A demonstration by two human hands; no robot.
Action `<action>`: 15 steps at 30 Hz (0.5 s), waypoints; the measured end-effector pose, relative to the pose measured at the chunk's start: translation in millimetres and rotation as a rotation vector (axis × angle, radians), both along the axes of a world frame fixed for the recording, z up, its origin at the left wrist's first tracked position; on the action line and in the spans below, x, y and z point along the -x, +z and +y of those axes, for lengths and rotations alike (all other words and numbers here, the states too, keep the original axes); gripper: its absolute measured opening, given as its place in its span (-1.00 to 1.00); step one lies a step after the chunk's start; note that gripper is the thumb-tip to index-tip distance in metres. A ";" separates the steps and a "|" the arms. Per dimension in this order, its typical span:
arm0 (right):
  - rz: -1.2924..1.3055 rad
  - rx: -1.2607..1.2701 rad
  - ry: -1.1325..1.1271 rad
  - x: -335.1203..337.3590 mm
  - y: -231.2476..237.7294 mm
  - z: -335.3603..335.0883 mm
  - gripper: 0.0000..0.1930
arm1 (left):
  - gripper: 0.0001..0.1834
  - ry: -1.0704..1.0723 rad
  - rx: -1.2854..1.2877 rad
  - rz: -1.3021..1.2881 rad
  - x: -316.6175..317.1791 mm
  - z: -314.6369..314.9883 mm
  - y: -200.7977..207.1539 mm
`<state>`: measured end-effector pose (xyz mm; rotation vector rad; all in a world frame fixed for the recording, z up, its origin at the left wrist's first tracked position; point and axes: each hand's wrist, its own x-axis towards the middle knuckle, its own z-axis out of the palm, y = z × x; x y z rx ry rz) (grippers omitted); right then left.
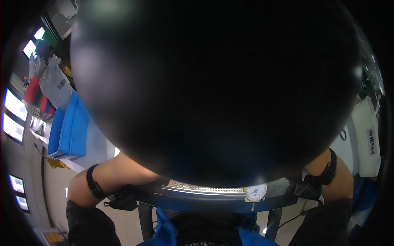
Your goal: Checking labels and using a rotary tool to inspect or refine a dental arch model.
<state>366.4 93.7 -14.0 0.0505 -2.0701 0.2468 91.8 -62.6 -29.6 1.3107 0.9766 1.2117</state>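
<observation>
Head camera, and a big dark blurred shape [213, 82] fills the middle, hiding both hands! Left forearm [127, 172] slants up behind it, a black strap [94, 185] around it; right forearm [342, 186] does the same opposite, strapped too. Left hand, right hand: spread, pressed together or pinching, I can't tell. Down at the near edge of the dark worktop [180, 201], between the forearms, sits a white round dial gauge [256, 191], its short stem pointing toward the person. Just left of it, a dotted metal strip [205, 189] runs along the edge, partly covered. Far left, a blue bin [74, 127]; far right, a white box [364, 141] with a label.
</observation>
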 end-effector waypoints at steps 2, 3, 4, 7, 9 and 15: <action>0.043 0.044 -0.015 2.7 -3.0 -1.3 -0.65 | -0.58 -0.011 -0.023 0.014 -4.9 7.4 -0.8; 0.093 0.082 -0.042 3.0 -3.1 -1.0 -0.66 | -0.58 -0.016 -0.031 0.020 -6.9 10.4 -1.3; 0.087 0.082 -0.049 1.5 -4.4 1.3 -0.66 | -0.58 -0.025 -0.040 0.022 -8.6 14.1 -1.3; -0.102 0.155 -0.090 5.5 -1.6 6.9 -0.71 | -0.57 0.036 -0.046 0.071 -4.4 9.2 3.8; -0.090 0.171 -0.069 5.3 -17.3 15.4 -0.73 | -0.57 0.023 -0.063 0.074 -8.1 13.3 2.7; -0.123 0.131 -0.103 -0.2 -4.5 9.7 -0.75 | -0.56 -0.003 -0.124 0.096 -15.4 25.8 4.8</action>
